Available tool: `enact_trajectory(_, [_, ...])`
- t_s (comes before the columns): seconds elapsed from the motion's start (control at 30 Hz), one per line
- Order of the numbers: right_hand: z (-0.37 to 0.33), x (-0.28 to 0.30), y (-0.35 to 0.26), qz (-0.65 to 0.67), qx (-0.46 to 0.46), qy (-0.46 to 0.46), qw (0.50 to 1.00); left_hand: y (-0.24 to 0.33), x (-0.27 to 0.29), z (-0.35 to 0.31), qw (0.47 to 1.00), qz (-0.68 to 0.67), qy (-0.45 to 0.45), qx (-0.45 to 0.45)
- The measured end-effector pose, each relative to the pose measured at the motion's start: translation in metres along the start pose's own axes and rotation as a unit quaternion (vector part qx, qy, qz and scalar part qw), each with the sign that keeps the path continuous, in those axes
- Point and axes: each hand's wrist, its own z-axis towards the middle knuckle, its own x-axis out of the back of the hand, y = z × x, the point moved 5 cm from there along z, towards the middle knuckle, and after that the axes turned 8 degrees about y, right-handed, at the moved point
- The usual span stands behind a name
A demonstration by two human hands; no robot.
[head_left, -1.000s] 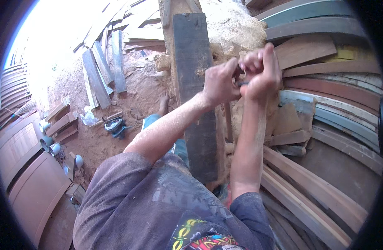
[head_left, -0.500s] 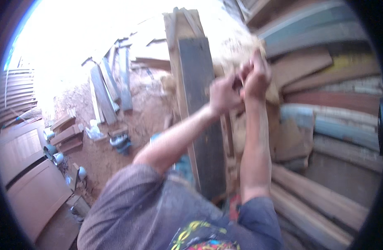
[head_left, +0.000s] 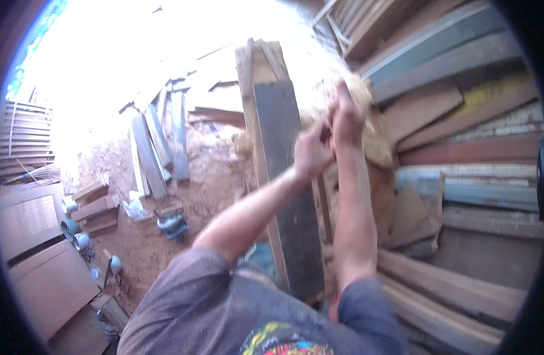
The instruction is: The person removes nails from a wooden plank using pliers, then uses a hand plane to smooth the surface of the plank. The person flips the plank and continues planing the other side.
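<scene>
My left hand (head_left: 310,152) and my right hand (head_left: 346,115) are raised together in front of me, fingers curled, the two fists touching. Something small and dark shows between them; I cannot make out what it is or which hand has it. The hands are just right of a tall dark plank (head_left: 284,177) that leans upright against a lighter board (head_left: 254,65). Behind the hands lies a pale heap of sawdust (head_left: 372,142). A thin wooden strip (head_left: 323,207) stands beside the dark plank, below my left wrist.
Stacked planks of several colours (head_left: 461,148) fill the right side. Loose grey boards (head_left: 159,142) lie on the red dirt ground (head_left: 207,183). Wooden door panels (head_left: 41,260), small blocks (head_left: 94,204) and a few round pale things (head_left: 77,236) sit at the left.
My hands have stayed clasped and moved up and further from me along the dark plank. The view has tilted, showing more ground at the left.
</scene>
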Motion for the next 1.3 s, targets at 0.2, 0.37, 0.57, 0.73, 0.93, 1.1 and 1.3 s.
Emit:
enact_trajectory(0.2, [-0.022,0.028,-0.002,0.023,0.053,-0.017,0.998,0.020,0.003,-0.006,0.994,0.093,-0.046,0.019])
enact_trajectory(0.37, [-0.097,0.129,0.011,-0.176,0.078,0.033,0.981,0.045,-0.004,-0.066,0.960,0.204,-0.181,-0.064])
enact_trajectory(0.57, [-0.127,0.171,0.039,0.089,0.004,0.030,0.996,0.052,-0.014,-0.093,0.967,0.163,-0.168,-0.105])
enact_trajectory(0.73, [-0.137,0.164,0.016,0.094,0.038,0.024,0.995,0.065,-0.022,-0.096,0.967,0.153,-0.153,-0.136])
enact_trajectory(0.93, [-0.132,0.153,0.007,0.080,0.046,-0.008,0.996,0.068,-0.015,-0.091,0.970,0.155,-0.143,-0.124])
enact_trajectory(1.1, [-0.116,0.139,0.010,0.059,0.036,-0.046,0.997,0.057,-0.007,-0.077,0.973,0.160,-0.129,-0.107])
enact_trajectory(1.3, [-0.094,0.126,0.006,-0.021,0.047,-0.054,0.997,0.059,0.000,-0.055,0.977,0.167,-0.116,-0.061])
